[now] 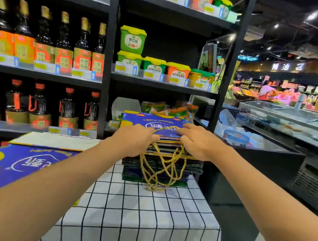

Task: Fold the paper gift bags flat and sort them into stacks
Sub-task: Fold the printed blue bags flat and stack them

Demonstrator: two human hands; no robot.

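Note:
A stack of flattened blue gift bags [162, 164] stands at the far end of the checked table [148, 214], gold rope handles [161, 169] dangling over its near side. The top bag [153, 122] lies flat on the stack. My left hand [135, 137] grips the top bag's near edge at the left, fingers curled over it by the rope. My right hand [198, 141] rests on the top bag's right side with fingers spread flat. Another blue gift bag [16, 165] with its white underside showing lies at the table's left.
Black shelving with sauce bottles [40, 40] and green and orange tubs [153, 64] rises right behind and left of the table. A dark freezer counter [264, 158] stands close on the right; a person in red is far back in the shop.

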